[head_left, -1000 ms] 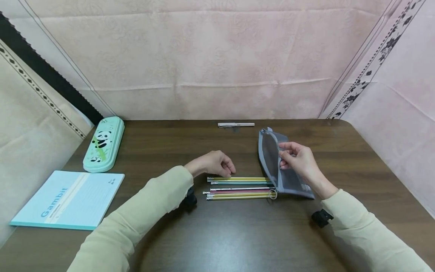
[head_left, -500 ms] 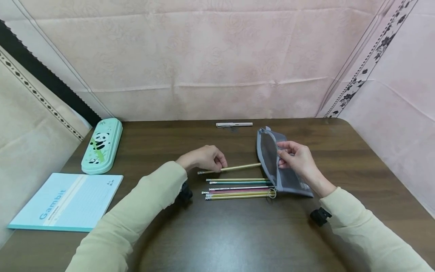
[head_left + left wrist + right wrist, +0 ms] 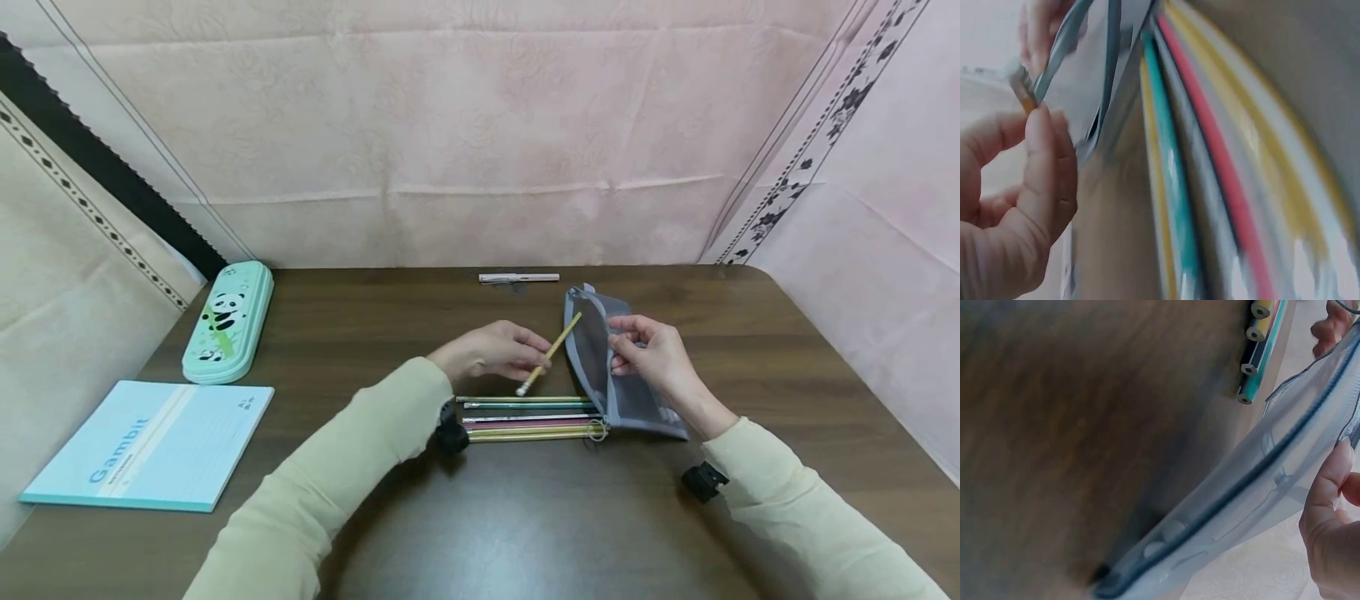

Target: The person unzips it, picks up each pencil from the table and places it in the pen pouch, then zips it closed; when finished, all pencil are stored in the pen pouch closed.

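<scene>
Mid-frame, the left hand [image 3: 497,351] pinches a pencil [image 3: 564,335], likely light, stiff, best held mid-shaft; right of centre, the right hand [image 3: 654,356] pinches the probably floppy pouch [image 3: 633,400] by its rim.

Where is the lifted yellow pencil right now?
In the head view, just right of centre, the yellow pencil is tilted in the left hand, its upper end showing against the open mouth of the gray mesh pouch.

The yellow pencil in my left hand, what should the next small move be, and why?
Probably ease the yellow pencil into the pouch: the left hand pinches it, and in the head view its far end appears against the pouch's open mouth, while the right hand grips the pouch's edge.
</scene>
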Available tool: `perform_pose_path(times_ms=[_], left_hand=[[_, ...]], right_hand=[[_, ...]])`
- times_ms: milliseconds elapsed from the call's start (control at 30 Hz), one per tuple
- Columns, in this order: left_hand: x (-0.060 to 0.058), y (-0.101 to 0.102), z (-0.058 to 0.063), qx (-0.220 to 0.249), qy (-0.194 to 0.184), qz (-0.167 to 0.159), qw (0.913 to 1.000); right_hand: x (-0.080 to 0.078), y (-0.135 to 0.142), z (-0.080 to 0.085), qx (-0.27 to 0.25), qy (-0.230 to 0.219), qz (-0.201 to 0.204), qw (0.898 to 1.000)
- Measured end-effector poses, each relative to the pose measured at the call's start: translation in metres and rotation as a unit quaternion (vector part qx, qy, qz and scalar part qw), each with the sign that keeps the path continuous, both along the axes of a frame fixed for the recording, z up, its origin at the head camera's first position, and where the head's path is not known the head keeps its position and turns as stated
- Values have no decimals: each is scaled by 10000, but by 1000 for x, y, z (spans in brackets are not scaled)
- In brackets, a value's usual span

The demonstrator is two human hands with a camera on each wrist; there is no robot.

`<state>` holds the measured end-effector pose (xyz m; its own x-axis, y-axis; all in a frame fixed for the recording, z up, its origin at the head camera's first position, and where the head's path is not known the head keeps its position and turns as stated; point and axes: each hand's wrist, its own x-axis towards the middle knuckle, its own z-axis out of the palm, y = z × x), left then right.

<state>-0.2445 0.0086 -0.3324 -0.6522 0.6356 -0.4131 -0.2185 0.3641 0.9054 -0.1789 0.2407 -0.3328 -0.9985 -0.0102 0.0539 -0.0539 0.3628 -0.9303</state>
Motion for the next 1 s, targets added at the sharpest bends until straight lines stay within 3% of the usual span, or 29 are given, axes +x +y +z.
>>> perform_pose_path(times_ms=[100, 233, 400, 600, 800, 1000], left_hand=[[5, 20, -3, 415, -410, 327, 9978], [12, 40, -5, 604, -630, 712, 9936], [18, 55, -8, 698, -671, 1102, 9892], [22, 67, -12, 773, -532, 1265, 9875], [24, 68, -12, 929, -414, 1239, 9871], [18, 40, -8, 539, 285, 668, 9959]], right_hand=[[1, -2, 0, 11, 11, -11, 10000], [2, -4, 0, 35, -20, 15, 10000], [2, -5, -1, 87, -79, 54, 9999], [1, -5, -2, 118, -133, 35, 9998], [3, -5, -1, -39, -124, 97, 9999], [3, -3, 1, -118, -47, 22, 9999]])
